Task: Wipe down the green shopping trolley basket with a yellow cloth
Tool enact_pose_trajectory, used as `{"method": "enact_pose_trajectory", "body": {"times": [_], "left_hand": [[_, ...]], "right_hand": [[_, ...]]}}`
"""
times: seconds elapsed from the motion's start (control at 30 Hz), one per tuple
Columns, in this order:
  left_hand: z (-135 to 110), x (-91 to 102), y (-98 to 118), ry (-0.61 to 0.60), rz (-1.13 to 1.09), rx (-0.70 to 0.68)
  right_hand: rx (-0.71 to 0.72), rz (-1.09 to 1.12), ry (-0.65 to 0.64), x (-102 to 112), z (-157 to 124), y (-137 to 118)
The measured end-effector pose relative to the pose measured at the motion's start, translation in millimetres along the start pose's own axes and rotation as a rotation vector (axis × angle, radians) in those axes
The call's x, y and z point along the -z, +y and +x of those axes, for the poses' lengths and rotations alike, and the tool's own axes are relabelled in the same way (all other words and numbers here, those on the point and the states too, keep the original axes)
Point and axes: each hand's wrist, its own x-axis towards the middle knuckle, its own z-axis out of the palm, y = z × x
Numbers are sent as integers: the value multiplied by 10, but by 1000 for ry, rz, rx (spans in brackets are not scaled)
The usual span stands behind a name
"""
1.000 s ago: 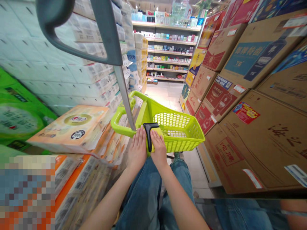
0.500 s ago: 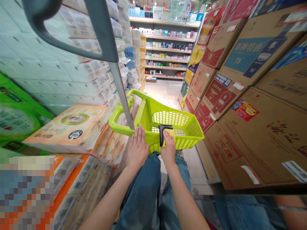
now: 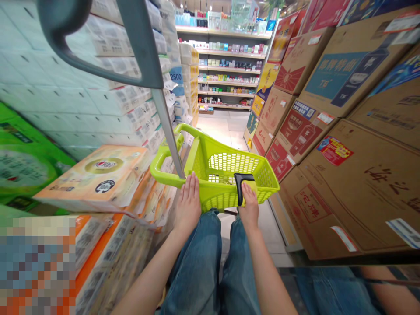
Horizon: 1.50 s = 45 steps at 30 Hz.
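The basket [image 3: 218, 192] is a lime-green moulded shell, apparently plastic, with a smooth rim and walls pierced by rows of small openings. A rounded loop forms its left end. A straight rod [image 3: 169, 131] with a metallic sheen rises from this end to a matte dark-grey handle [image 3: 149, 52], which is curved and open in the middle. The tool [image 3: 240, 181] has a black angular frame around a yellow body; fingers cover part of the body.

The basket occupies the passage between two stacks. On the left are white packs [image 3: 108, 109] in glossy film, an orange pack [image 3: 105, 164] lying flat, and a green pack [image 3: 26, 166]. On the right, printed cardboard cartons [image 3: 361, 188] form a tall wall. Shelves [image 3: 229, 72] of small goods close the far end, beyond the pale floor [image 3: 226, 127]. The handle and rod cross in front of the white packs and hide part of them.

The left hand [image 3: 188, 205] lies flat, fingers extended and together, on the near side of the basket beside the rod's base. The right hand [image 3: 249, 208] grips the tool at the basket's near wall, toward the far right end. The basket is directly ahead of both hands, above the jeans [image 3: 197, 267].
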Motion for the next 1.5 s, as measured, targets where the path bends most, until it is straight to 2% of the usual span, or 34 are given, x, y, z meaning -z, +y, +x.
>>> {"method": "enact_pose_trajectory", "body": {"times": [0.07, 0.13, 0.27, 0.33, 0.37, 0.43, 0.63, 0.7, 0.77, 0.83, 0.97, 1.03, 1.07, 1.17, 1.3, 1.37, 1.43, 1.5], "left_hand": [[-4, -10, -5, 1, 0, -2], [-6, -10, -5, 2, -1, -4], [-9, 4, -9, 12, -4, 0], [-9, 13, -12, 20, -11, 6], [-8, 18, -13, 20, -16, 6], [-4, 30, -9, 11, -21, 4], [7, 48, 9, -19, -31, -7], [6, 48, 15, -23, -37, -4], [4, 46, 23, -20, -49, 2], [1, 41, 28, -16, -63, 5], [-9, 20, 10, -7, -64, 10], [-11, 15, -5, -4, -63, 10], [-10, 15, -9, -6, -63, 10], [-3, 32, -4, -19, -60, 9], [2, 57, 16, -19, -78, 3], [1, 59, 21, -19, -85, 5], [-1, 57, 25, -19, -86, 8], [-3, 52, 27, -14, -84, 9]], "right_hand": [[-61, -24, 24, -18, 37, -62], [-71, -21, -18, -103, 104, -340], [127, 94, -181, -339, 203, -1111], [208, 159, -196, -408, 195, -1328], [228, 180, -190, -421, 178, -1353], [235, 193, -166, -403, 124, -1233], [98, 66, -39, -154, -37, -232], [31, 24, 8, -94, -32, -48], [-28, 8, 22, -91, 14, -84], [-30, 23, -25, -148, 85, -339], [180, 162, -204, -333, 189, -1094], [244, 236, -221, -387, 188, -1305], [256, 258, -218, -396, 176, -1327], [252, 251, -190, -352, 108, -1071], [166, 136, -81, -196, 5, -389], [109, 77, -27, -124, -20, -135], [42, 34, 5, -92, -6, -45], [-40, 6, 16, -114, 48, -147]]}}
